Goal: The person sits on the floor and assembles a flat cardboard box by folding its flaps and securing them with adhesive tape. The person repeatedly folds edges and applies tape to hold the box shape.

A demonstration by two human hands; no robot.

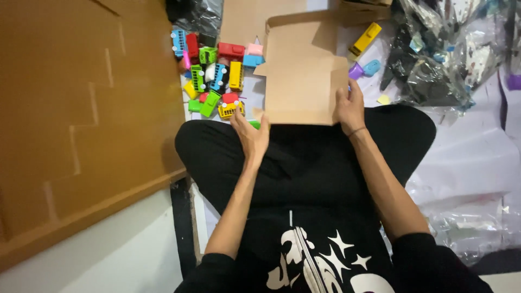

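left hand [251,135]: closed grip on cardboard sheet's near-left corner | cardboard sheet [301,81]: held flat over lap, long axis pointing away from body | right hand [350,106]: clasped on sheet's right edge | toy buses [214,76]: piled left of sheet

Left of the flat cardboard box blank [301,70] lie roughly fifteen small toy buses [214,76]; right of it, one yellow bus [365,38], one purple [355,70], one blue [372,67].

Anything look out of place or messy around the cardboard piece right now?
Mostly a loose jumble: the toy buses lie heaped at odd angles left of the flat cardboard box that both hands hold. One yellow bus sits apart from the heap, near the crumpled plastic bags.
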